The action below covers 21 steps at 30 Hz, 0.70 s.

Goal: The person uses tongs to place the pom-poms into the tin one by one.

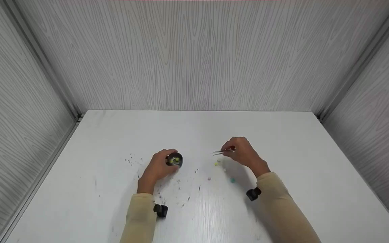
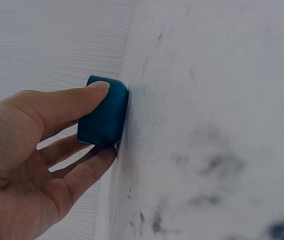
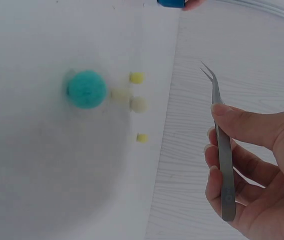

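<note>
Left hand [image 1: 159,167] is pinching the blue cup [image 2: 104,114], lower middle of the head view, right hand [image 1: 243,152] pinches curved tweezers [image 3: 226,172] further right, and an off-centre nip could probably send that teal ball [image 1: 232,180] rolling.

Left sleeve [image 1: 140,214] and right sleeve [image 1: 280,204] are plain tan; left camera [image 1: 162,211] and right camera [image 1: 252,194] are small, black and boxy

Room beyond tweezers [image 3: 225,167] — balls [image 3: 87,89] nearer
</note>
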Tool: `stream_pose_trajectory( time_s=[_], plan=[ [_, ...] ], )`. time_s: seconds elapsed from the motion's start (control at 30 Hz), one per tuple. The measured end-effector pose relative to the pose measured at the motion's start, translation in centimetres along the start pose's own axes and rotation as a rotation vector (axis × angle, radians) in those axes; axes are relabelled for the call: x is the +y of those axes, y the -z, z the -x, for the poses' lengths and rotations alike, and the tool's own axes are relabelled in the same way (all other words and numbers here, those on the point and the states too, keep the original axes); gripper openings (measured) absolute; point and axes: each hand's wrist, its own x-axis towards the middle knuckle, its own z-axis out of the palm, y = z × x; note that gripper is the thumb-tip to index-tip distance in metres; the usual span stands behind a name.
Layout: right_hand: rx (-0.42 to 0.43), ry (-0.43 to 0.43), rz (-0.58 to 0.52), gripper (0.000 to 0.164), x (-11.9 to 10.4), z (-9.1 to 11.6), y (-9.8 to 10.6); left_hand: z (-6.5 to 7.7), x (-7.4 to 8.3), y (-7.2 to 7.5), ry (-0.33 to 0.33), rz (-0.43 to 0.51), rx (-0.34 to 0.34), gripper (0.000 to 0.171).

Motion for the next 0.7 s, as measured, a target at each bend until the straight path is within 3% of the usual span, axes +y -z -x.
stream_pose_trajectory(
  time_s=[0.7],
  plan=[
    [-0.054, -0.192, 0.005, 0.010, 2.8, 1.0, -0.8, 0.0, -0.1, 0.0, -0.004, -0.017, 0.004, 0.056]
  ],
)
